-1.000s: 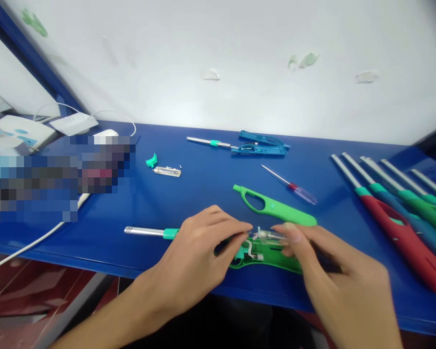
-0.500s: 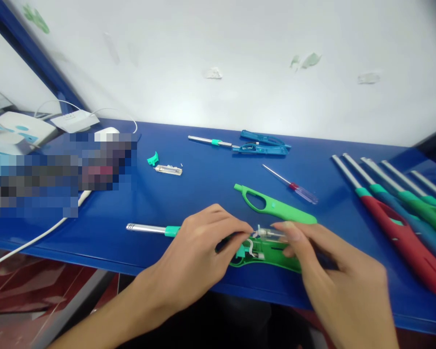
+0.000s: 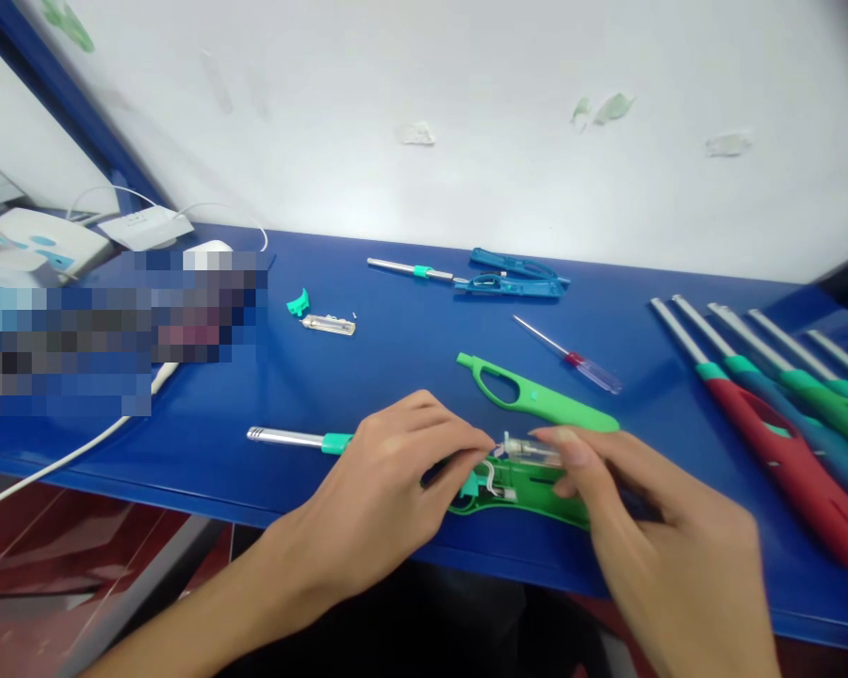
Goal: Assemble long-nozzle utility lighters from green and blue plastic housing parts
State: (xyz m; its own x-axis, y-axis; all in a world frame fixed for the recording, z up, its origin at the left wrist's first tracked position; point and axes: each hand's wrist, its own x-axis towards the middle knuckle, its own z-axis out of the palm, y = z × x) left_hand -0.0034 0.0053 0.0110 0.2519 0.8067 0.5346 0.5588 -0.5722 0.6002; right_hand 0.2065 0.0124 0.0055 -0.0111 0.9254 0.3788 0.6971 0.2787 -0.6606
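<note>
Lower centre — my right hand (image 3: 671,513) pinches the clear tank (image 3: 531,451); left hand (image 3: 399,471) narrow at its tip, hold unclear — I'd keep tank level.

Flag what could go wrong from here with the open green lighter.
1. The right hand holds the clear tank by the fingertips over the green shell; it might slip.
2. The white wires lie loose near the left hand's fingertips and could snag or get pinched.
3. The loose green cover lies right by the right hand's fingers, so it may get knocked.
</note>
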